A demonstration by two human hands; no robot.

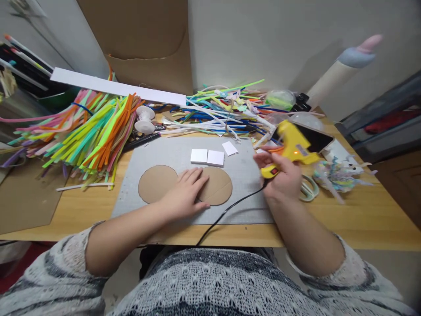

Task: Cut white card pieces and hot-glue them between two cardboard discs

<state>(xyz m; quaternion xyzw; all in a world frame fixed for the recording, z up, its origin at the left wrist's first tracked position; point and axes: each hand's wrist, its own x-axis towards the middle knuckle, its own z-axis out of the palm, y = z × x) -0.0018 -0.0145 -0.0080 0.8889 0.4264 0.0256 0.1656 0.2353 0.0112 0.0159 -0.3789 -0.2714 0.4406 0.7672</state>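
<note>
Caller: Far left first; what have we got?

Me: A brown cardboard sheet (29,197) lying on the wooden table (365,215); beyond it a fat bundle of pipe cleaners (88,131) fans out, pink through lime to orange; a white spool (144,119) stands just to its right.

Caller: Onto the grey mat (174,151) now!

Me: Here's the first cardboard round (156,182), flat on the mat; and here comes my left hand (186,193), palm down, thumb swung wide, gripping nothing; it covers the stretch between that round and the second cardboard round (219,188), so I can't tell whether the two are joined under there.

Caller: And just behind?

Me: Two white blocks (199,156), side by side; a small white card (229,148) lies askew to their right; past the mat sprawls a tangle of loose stems (213,112).

Caller: Over to the right; it's busy!

Me: A black cord (223,213) sweeps up from the front edge; there's my right hand (284,177), curled around the handle of the yellow glue gun (291,136), holding it up clear of the table; an orange light glows on its side!

Caller: Beyond that?

Me: Pale green ring handles (315,186) near my wrist; then a crumpled, see-through bundle (338,173), farthest right.
</note>
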